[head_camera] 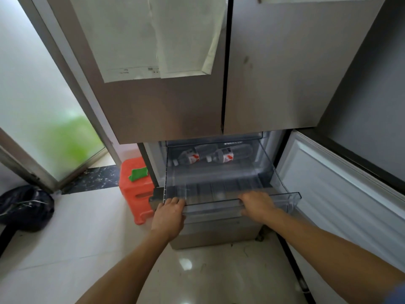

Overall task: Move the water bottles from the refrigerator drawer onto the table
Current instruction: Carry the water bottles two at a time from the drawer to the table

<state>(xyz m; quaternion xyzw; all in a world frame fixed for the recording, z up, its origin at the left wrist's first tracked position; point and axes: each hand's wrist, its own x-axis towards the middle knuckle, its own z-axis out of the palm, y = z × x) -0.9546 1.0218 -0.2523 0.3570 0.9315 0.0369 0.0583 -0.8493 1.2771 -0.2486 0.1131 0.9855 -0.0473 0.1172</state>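
I have both hands on the near lip of the clear refrigerator drawer (219, 185), spread apart so the pull is even and the drawer does not skew on its runners. My left hand (169, 215) curls its fingers over the rim at the drawer's left corner, and my right hand (258, 205) does the same right of the middle; each is closed on the drawer edge and holds nothing else. The two water bottles (215, 155) lie on their sides, side by side at the far end of the drawer, caps pointing left, partly tucked under the fridge body. I judge the drawer must come out further before I can reach them. The lower door (341, 194) stands swung open to the right, giving the drawer room. An orange stool (135, 187) sits just left of the drawer. No table is in view.
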